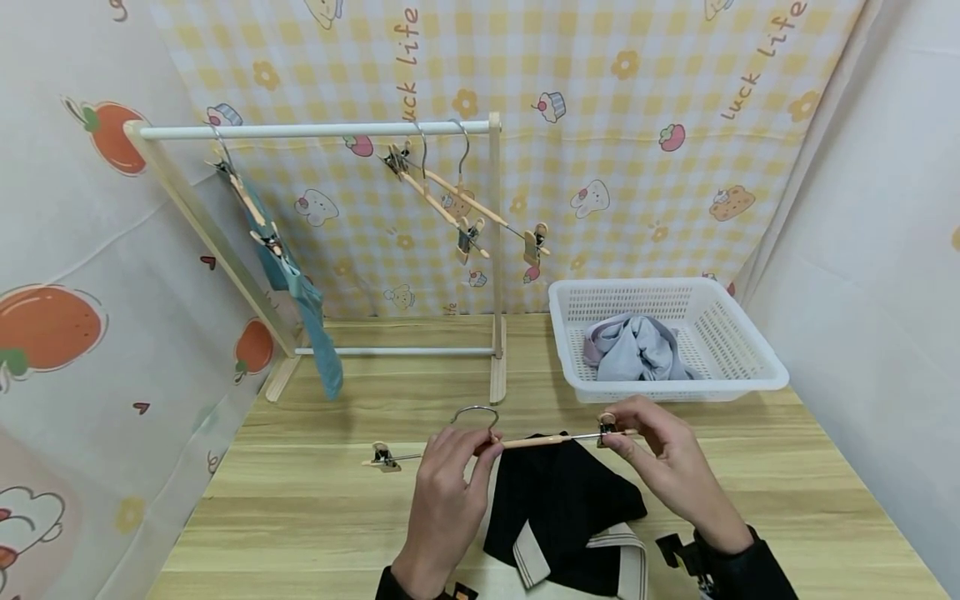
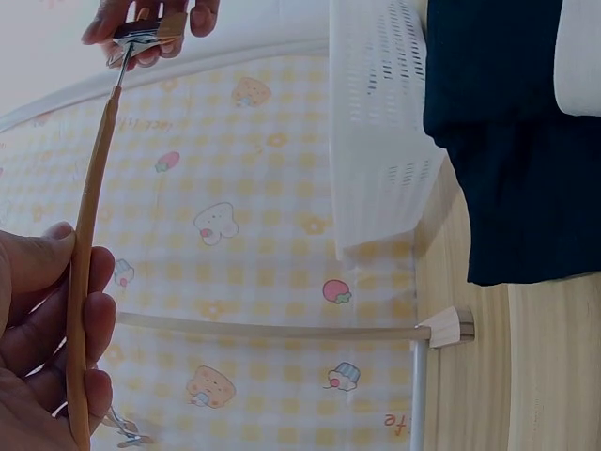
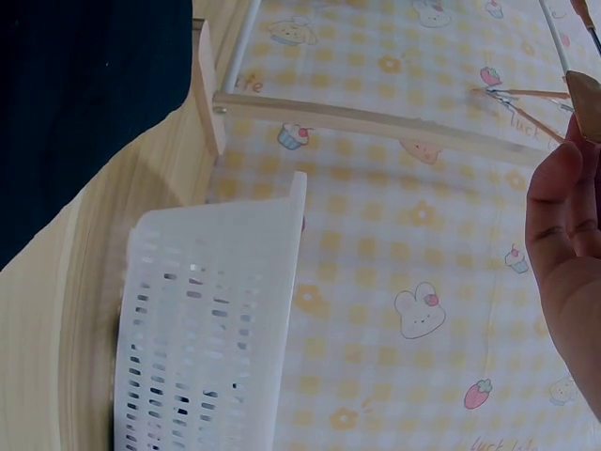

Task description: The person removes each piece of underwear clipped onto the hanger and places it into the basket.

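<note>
My left hand [image 1: 448, 483] grips a wooden clip hanger [image 1: 532, 442] near its middle, just beneath the metal hook. At the hanger's right end, my right hand [image 1: 667, 454] pinches the clip [image 1: 606, 427] between thumb and fingers. The other clip [image 1: 386, 457] sticks out at the left end with nothing in it. In the left wrist view the left fingers curl round the wooden bar [image 2: 89, 207]. Below the hanger, a black garment [image 1: 558, 508] with beige striped bands lies on the table, partly overlapped by the bar in the head view.
A rack [image 1: 315, 131] at the back left carries a hanger with a teal garment [image 1: 318, 333] and two bare clip hangers [image 1: 457, 200]. On the right stands a white basket [image 1: 750, 358] holding a grey-blue cloth [image 1: 637, 346]. Printed curtains enclose the wooden table [image 1: 285, 500].
</note>
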The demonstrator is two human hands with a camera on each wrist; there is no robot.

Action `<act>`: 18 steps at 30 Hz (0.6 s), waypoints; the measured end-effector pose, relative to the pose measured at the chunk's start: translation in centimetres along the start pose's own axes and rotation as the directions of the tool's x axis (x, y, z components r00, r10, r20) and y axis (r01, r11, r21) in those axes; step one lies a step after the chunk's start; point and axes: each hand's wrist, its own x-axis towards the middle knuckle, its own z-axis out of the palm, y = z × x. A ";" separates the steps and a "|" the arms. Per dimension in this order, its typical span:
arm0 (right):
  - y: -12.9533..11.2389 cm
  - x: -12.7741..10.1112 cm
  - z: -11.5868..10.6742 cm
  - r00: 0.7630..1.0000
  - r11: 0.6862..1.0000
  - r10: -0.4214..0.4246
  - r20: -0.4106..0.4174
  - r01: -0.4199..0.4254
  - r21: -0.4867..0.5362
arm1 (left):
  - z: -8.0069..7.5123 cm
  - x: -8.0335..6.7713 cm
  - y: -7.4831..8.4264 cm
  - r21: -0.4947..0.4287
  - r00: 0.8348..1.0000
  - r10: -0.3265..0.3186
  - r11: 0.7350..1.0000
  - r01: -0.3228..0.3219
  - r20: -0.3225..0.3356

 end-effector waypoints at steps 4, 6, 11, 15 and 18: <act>-0.1 0.0 0.1 1.000 1.000 0.013 -0.003 -0.013 0.000 | 0.0 0.1 0.0 0.012 1.000 -0.011 1.000 0.011 0.009; -0.1 0.0 0.1 1.000 1.000 0.028 0.004 -0.028 -0.003 | -0.1 0.1 -0.1 0.010 1.000 -0.010 1.000 0.010 0.004; 0.0 0.1 -0.1 0.997 0.997 0.072 0.017 -0.071 -0.041 | -0.2 0.0 -0.2 0.023 1.000 -0.023 0.999 0.023 0.004; 0.2 0.1 -0.1 0.995 0.991 0.098 0.011 -0.096 -0.098 | -0.4 0.0 -0.1 0.050 0.997 -0.076 0.996 0.075 0.024; 0.6 0.1 0.1 0.994 0.985 0.108 0.007 -0.106 -0.136 | -0.5 0.0 -0.1 0.056 0.994 -0.105 0.993 0.103 0.023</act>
